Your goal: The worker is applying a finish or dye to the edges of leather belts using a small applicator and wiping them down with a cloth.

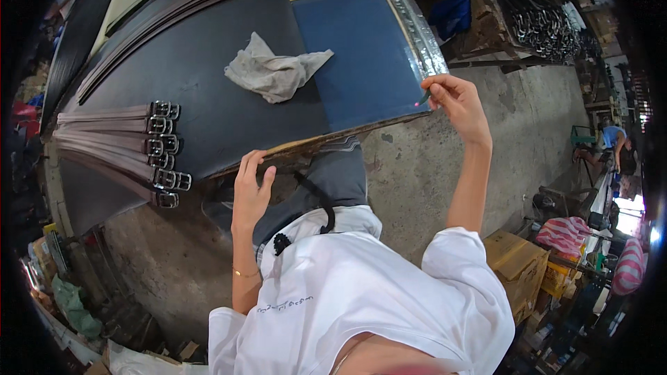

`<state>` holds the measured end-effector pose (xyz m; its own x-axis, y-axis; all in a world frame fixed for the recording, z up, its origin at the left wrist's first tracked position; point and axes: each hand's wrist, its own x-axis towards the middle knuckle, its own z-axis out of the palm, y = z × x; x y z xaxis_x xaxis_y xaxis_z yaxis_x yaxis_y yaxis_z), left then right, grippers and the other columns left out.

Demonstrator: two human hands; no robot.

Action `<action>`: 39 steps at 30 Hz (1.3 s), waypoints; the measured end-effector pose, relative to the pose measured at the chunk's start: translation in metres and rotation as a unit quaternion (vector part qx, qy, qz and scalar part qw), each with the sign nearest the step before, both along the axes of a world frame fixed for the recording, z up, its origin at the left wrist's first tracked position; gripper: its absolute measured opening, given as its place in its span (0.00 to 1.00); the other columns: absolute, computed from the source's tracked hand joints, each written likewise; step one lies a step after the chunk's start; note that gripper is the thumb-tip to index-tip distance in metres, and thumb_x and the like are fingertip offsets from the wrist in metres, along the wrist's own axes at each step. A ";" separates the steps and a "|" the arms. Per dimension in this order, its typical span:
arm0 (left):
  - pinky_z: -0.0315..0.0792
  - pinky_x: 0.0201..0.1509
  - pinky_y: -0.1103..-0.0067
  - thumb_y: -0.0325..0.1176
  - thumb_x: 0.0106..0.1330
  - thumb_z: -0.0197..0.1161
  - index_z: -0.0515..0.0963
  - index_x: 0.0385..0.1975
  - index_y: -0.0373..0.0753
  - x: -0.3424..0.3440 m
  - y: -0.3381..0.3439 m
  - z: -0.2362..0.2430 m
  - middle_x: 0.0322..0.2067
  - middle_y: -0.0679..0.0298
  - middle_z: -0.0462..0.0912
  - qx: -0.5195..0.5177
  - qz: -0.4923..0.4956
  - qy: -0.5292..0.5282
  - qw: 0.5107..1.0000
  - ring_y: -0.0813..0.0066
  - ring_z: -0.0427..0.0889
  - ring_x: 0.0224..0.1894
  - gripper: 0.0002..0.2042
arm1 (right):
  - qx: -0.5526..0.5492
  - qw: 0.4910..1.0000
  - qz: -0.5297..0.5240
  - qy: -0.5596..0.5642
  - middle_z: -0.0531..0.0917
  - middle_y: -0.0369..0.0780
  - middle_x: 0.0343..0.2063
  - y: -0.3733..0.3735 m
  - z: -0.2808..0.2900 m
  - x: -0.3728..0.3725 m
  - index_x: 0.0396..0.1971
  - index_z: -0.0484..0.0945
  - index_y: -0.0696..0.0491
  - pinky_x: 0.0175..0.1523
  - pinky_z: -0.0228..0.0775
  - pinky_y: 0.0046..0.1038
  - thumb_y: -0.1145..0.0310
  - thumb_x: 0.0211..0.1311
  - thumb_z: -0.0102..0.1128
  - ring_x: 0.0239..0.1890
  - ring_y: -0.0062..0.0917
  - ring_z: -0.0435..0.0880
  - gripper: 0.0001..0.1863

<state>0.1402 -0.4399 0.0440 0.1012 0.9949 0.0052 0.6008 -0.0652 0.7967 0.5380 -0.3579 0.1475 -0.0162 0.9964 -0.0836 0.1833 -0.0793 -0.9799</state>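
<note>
Left hand (250,187) rests open-fingered on the table (208,90) edge; right hand (455,101) pinches what may be a pen (423,98), which could slip off the table's corner.

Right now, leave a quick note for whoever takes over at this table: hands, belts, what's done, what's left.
Left hand: flat on the table's near edge, holding nothing.
Right hand: raised at the table's right corner, fingers pinching a small thin tool.
Belts: buckled ones fanned at the left; more straps along the far edge.
Rag: mid-table, crumpled.
Done and left: can't tell from this view.
</note>
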 end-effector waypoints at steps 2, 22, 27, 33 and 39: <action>0.71 0.57 0.69 0.30 0.68 0.62 0.74 0.52 0.32 0.002 -0.002 -0.003 0.51 0.51 0.76 -0.004 0.004 0.009 1.000 0.55 0.78 0.51 0.16 | 0.040 0.999 0.019 0.027 0.81 0.35 0.27 -0.013 0.031 -0.018 0.38 0.83 0.63 0.34 0.68 0.19 0.74 0.69 0.59 0.27 0.15 0.74 0.08; 0.74 0.51 0.70 0.27 0.69 0.60 0.75 0.50 0.31 0.013 0.039 -0.030 0.48 0.53 0.78 0.008 0.054 0.027 0.998 0.58 0.80 0.46 0.13 | 0.142 0.974 -0.170 -0.049 0.86 0.40 0.31 -0.043 0.012 -0.009 0.37 0.85 0.62 0.34 0.75 0.19 0.82 0.59 0.67 0.27 0.20 0.82 0.06; 0.73 0.52 0.68 0.28 0.69 0.61 0.76 0.47 0.31 0.008 0.070 -0.040 0.45 0.52 0.79 0.062 0.062 0.049 0.995 0.55 0.80 0.45 0.11 | 0.423 0.877 -0.095 -0.207 0.87 0.44 0.31 -0.053 0.039 -0.016 0.29 0.85 0.60 0.30 0.71 0.22 0.86 0.45 0.71 0.27 0.27 0.81 0.09; 0.67 0.62 0.59 0.33 0.64 0.65 0.76 0.49 0.33 -0.002 0.128 -0.055 0.53 0.49 0.76 0.265 0.149 0.196 0.932 0.48 0.73 0.58 0.16 | 0.479 0.861 -0.104 -0.132 0.87 0.44 0.29 -0.062 0.053 -0.033 0.28 0.85 0.59 0.28 0.67 0.22 0.86 0.46 0.70 0.27 0.28 0.80 0.09; 0.58 0.65 0.45 0.44 0.51 0.70 0.72 0.59 0.42 0.084 0.194 -0.086 0.60 0.52 0.69 0.199 0.064 0.185 0.960 0.49 0.67 0.65 0.33 | 0.312 0.922 -0.205 -0.102 0.85 0.38 0.31 -0.058 0.005 -0.022 0.39 0.84 0.62 0.35 0.69 0.19 0.82 0.62 0.63 0.29 0.19 0.78 0.06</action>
